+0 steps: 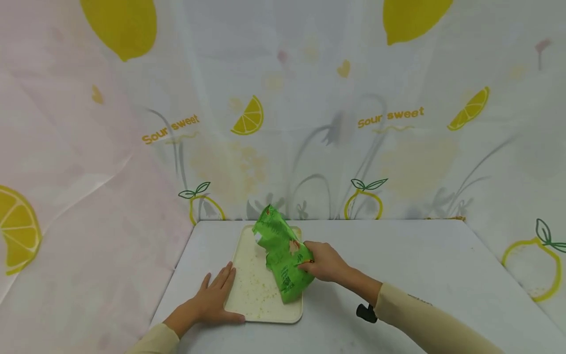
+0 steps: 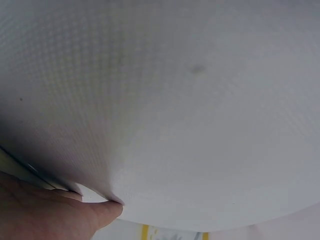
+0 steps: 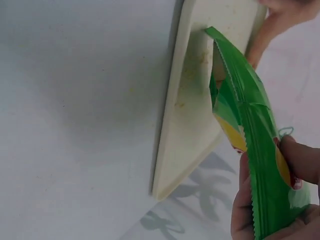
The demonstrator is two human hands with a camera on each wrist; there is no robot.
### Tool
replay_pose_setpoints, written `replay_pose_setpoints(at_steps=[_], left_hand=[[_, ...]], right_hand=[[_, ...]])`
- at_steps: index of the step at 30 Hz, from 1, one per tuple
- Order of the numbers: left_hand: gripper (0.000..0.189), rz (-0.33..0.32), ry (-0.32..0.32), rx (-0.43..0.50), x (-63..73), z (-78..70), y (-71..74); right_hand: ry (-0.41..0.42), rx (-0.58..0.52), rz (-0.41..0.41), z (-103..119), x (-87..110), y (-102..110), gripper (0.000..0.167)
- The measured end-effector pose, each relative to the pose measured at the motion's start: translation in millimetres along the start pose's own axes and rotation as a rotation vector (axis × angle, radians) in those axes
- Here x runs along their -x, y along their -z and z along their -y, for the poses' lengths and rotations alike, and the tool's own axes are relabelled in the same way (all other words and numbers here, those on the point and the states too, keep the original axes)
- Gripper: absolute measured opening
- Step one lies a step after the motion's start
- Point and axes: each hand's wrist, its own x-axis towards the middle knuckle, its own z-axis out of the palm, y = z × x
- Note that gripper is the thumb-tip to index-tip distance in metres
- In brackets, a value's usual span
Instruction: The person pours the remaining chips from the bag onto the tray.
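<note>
The left hand lay against the left edge of the tray, fingers straight and spread, gripping nothing, thumb by the near left corner. Crumbs were already scattered on the tray. Over its right edge, the right hand held a green packet in curled fingers; the packet was already open, its remaining contents hidden.

bright green packet with yellow patches; cream tray; white table; pale backdrop patterned with yellow lemons, green leaves and orange lettering; beige sleeves.
</note>
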Motion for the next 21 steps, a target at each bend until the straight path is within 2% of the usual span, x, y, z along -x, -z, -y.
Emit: replay_pose_setpoints(at_steps=[3, 10, 16, 21], left_hand=[[0.133, 0.003, -0.005, -0.005, -0.5, 1.6, -0.8], [0.134, 0.0, -0.003, 0.009, -2.0, 2.4, -3.5], [0.134, 0.003, -0.004, 0.01, -2.2, 3.5, -4.5], [0.134, 0.009, 0.005, 0.018, -1.7, 3.0, -3.5]], right_hand=[[0.032, 0.028, 0.025, 1, -4.4, 7, 0.019], [0.151, 0.144, 0.006, 15, -13.9, 40, 0.02], [0.129, 0.201, 0.084, 4, -18.8, 35, 0.02], [0.161, 0.189, 0.101, 2, -18.8, 38, 0.021]])
